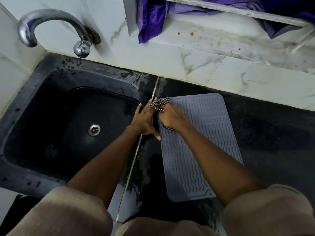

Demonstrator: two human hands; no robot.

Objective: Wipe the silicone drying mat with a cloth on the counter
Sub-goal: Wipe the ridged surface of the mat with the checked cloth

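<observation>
1. Your grey silicone drying mat (201, 143) lies flat on the black counter (265, 133), just beside the sink (51, 116), on the side away from the tap (51, 29). Everything below is placed off that mat.

2. Your right hand (172, 116) sits on the mat's far corner nearest the sink, fingers curled over a bunched checkered cloth (159, 103). The cloth pokes out past your fingertips and again under the heel of your palm, so you're gripping it and pressing it down. The hand looks a bit blurred, which I read as mid-wipe.

3. Your left hand (144, 120) is at the mat's sink-side edge, fingers straight and lying along that edge, thumb down toward the nearer part of the rim. My guess is it's there to pin the mat so it doesn't slide on the wet-looking counter while you scrub. Can't tell if it's actually pressing the mat or just resting against it.

4. Orientation: the mat's long axis runs from the wall tiles (187, 65) back toward you, tilted a little so the near end swings away from the sink. Ribbed wavy side is up.

5. You're at the far corner only, so I'd say most of the mat toward you is not wiped yet.
</observation>
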